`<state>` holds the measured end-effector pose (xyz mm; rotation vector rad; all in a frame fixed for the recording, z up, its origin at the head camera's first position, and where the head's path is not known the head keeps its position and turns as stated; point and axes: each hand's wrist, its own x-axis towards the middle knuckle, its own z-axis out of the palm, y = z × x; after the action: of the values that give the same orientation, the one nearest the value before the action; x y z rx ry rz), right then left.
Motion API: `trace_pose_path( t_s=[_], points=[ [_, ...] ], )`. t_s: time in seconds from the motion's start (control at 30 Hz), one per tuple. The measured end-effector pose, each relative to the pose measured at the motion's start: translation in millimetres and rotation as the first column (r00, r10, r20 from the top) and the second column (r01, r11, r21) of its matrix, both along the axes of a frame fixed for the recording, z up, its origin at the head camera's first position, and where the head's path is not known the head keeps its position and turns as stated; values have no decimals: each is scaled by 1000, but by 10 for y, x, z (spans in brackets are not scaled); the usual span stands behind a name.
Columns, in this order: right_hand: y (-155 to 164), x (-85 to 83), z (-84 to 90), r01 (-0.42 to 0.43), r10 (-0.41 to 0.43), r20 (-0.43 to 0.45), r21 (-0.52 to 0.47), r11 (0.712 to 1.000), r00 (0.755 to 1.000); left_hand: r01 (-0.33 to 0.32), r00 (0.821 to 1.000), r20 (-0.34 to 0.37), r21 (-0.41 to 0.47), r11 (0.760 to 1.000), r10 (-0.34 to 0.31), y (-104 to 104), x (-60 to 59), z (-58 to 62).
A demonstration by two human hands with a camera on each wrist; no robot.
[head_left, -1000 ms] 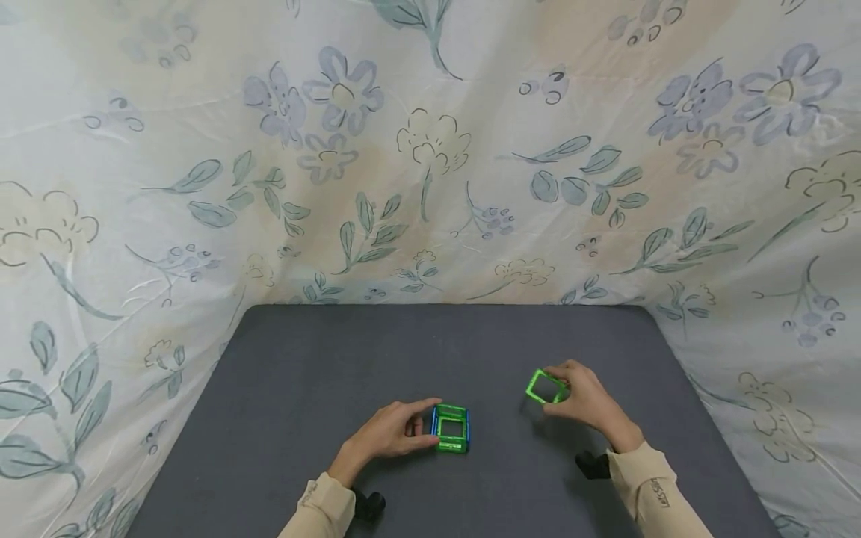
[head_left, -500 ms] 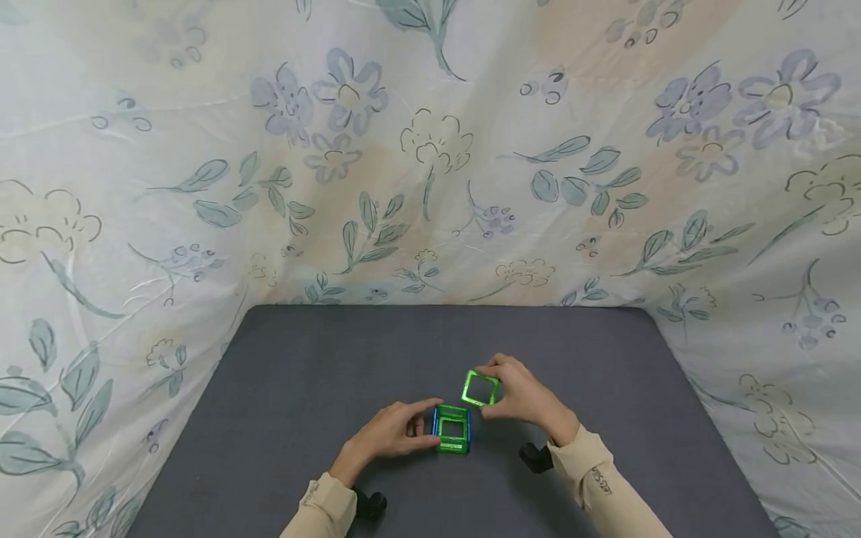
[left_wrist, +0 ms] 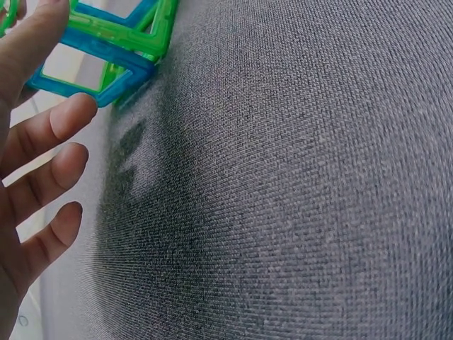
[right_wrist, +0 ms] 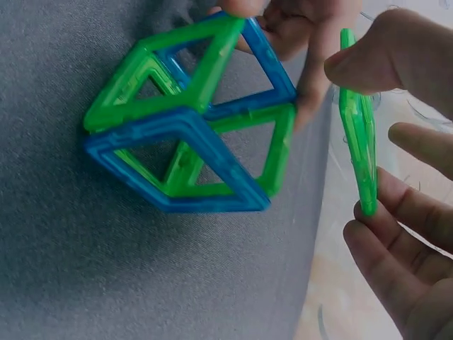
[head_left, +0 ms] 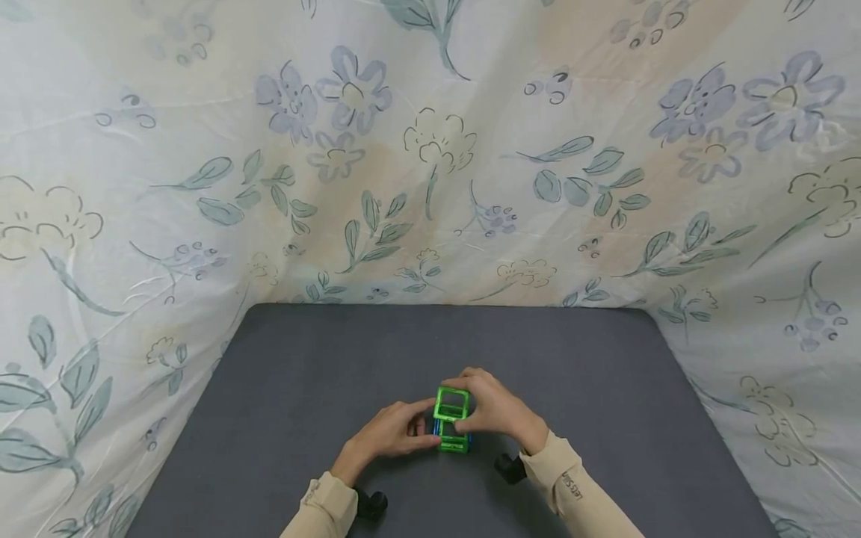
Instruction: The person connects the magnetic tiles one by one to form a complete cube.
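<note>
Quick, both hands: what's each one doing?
Left hand: grips the tile box.
Right hand: pinches a loose green tile beside it.

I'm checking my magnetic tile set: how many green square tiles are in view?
3 at least. One loose green tile is pinched in the right hand; two form walls of the open box held by the left hand. Others may be hidden.

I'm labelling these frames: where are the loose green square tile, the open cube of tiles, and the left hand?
green square tile (right_wrist: 359, 120), right wrist view, its edge-on frame.
tile cube (right_wrist: 187, 117), right wrist view, top green frame.
left hand (head_left: 390, 433), head view, its back.
</note>
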<state>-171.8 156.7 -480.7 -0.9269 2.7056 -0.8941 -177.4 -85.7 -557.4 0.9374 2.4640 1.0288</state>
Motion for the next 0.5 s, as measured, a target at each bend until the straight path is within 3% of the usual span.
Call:
trace_pose_path(
  t_s=[0.23, 0.5],
  points=[
    [-61, -4, -24, -19, 21, 34, -52, 998, 999, 5, 1000, -1, 14, 1000, -5, 10, -5, 31],
    [-105, -4, -67, -27, 29, 53, -36, 999, 998, 5, 1000, 2, 0, 1000, -5, 9, -5, 33]
  ],
)
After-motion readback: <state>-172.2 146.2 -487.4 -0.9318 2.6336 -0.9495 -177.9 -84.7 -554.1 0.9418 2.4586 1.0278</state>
